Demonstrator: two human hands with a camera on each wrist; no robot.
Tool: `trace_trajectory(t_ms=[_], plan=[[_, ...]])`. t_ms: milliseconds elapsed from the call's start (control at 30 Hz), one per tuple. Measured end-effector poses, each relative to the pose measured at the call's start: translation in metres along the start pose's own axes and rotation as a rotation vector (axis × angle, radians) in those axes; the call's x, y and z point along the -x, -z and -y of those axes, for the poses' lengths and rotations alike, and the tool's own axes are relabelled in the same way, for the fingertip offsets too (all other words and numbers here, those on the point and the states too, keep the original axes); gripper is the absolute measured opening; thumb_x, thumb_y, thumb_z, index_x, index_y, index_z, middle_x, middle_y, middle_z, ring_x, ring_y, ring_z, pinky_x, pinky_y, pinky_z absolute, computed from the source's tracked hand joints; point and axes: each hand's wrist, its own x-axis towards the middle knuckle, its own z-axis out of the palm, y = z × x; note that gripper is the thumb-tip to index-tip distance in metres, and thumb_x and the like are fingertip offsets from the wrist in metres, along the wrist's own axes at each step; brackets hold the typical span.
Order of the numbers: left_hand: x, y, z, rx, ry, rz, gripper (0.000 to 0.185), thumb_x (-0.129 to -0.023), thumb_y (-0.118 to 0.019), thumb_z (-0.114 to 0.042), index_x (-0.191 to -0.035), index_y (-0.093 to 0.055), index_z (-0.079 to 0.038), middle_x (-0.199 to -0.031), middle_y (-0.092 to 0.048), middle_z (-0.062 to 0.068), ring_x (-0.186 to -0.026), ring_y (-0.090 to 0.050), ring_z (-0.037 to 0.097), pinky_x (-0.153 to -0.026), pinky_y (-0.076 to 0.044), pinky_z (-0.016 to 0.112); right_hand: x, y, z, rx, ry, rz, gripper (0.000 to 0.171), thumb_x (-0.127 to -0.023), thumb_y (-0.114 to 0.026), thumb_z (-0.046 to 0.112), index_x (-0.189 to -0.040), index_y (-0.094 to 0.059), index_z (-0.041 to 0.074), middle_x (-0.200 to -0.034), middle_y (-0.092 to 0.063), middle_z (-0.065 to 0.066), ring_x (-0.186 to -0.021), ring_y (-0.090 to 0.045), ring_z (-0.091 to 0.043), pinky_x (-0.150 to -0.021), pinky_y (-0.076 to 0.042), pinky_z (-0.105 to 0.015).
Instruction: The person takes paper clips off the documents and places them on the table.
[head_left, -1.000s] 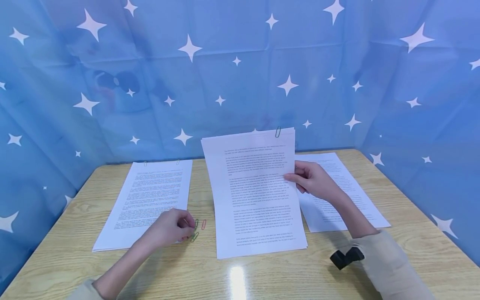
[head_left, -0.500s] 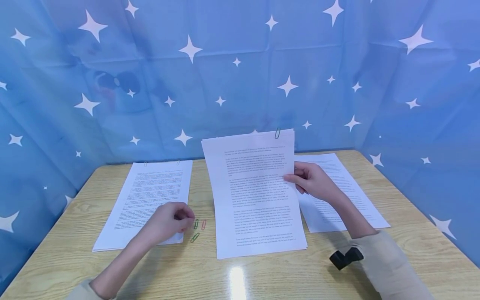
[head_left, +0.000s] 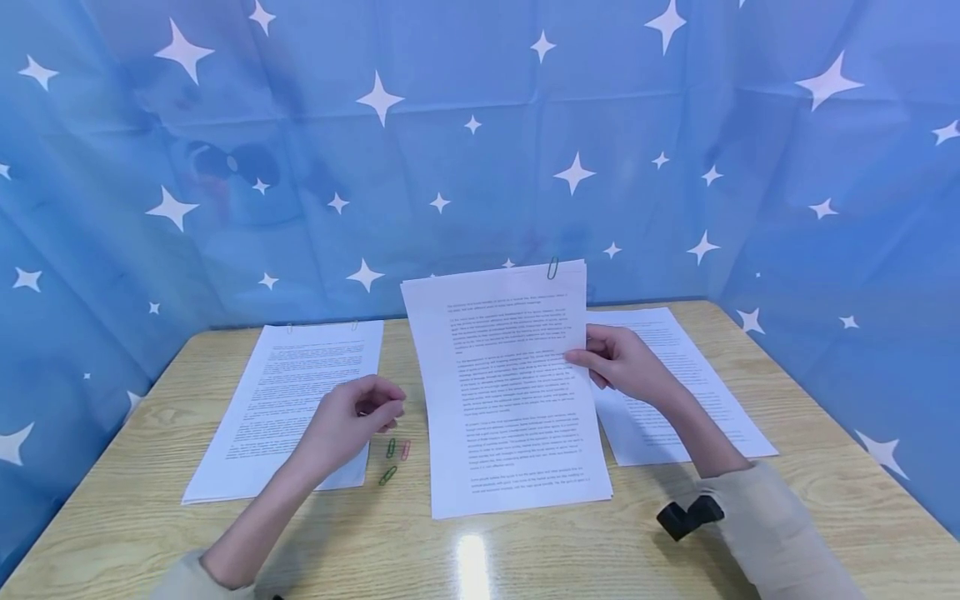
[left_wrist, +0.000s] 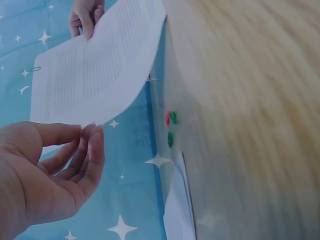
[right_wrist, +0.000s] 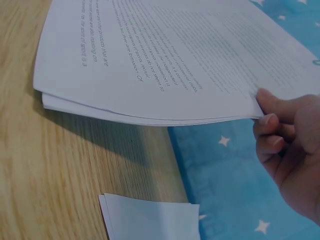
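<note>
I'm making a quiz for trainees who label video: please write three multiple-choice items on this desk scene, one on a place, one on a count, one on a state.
1. Where do the loose paper clips lie?
A. on the right stack
B. on the table between the left stack and the middle stack
C. on the backdrop

2. How many loose clips are on the table?
A. one
B. three
C. six

3. How is the middle stack?
A. flat
B. its far end raised in the right hand grip
C. rolled up

Answers:
1 B: they lie beside the left stack.
2 B: two green, one red.
3 B: its near edge rests on the table.
</note>
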Motion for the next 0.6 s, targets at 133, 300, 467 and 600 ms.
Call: trace_trajectory(t_ms=[133,300,467,600], plan=[[-0.006,-0.003,-0.006,0.053,-0.017,-0.055,0.01,-0.098,-0.065,-0.004,-0.107,-0.069,-0.003,-0.091,-0.071,0.007,-0.083,-0.068,0.028,-0.074,-0.059,0.035,0.0,-0.001,0.001,0.001,0.006,0.002,0.021,-0.1,-0.065,0.012,-0.12,-0.067,0.007,-0.057,-0.049,-0.006,-0.043,-0.042,-0.022,-0.04,-0.031,-0.028],[-0.016,-0.008,-0.02,0.137,-0.043,-0.114,0.013,-0.098,-0.065,-0.003,-0.109,-0.07,0.0,-0.093,-0.071,0.009,-0.083,-0.069,0.023,-0.074,-0.059,0.03,0.0,-0.002,0.0,-0.001,0.008,0.009,0.02,-0.1,-0.065,0.012,-0.119,-0.067,0.007,-0.056,-0.049,-0.006,-0.043,-0.041,-0.022,-0.04,-0.031,-0.028],[-0.025,-0.014,-0.031,0.184,-0.065,-0.146,0.019,-0.097,-0.067,-0.005,-0.114,-0.07,0.001,-0.098,-0.071,0.013,-0.089,-0.069,0.033,-0.077,-0.059,0.034,0.0,-0.003,-0.002,0.009,0.0,0.01,0.021,-0.1,-0.065,0.012,-0.121,-0.067,0.008,-0.056,-0.05,-0.006,-0.043,-0.042,-0.021,-0.04,-0.03,-0.027],[-0.031,-0.018,-0.037,0.214,-0.08,-0.163,0.023,-0.096,-0.067,-0.005,-0.118,-0.07,0.001,-0.099,-0.07,0.017,-0.09,-0.068,0.035,-0.077,-0.059,0.031,-0.001,-0.005,-0.001,0.012,0.013,0.011,0.021,-0.1,-0.065,0.011,-0.12,-0.067,0.008,-0.056,-0.049,-0.005,-0.043,-0.041,-0.021,-0.04,-0.03,-0.027]])
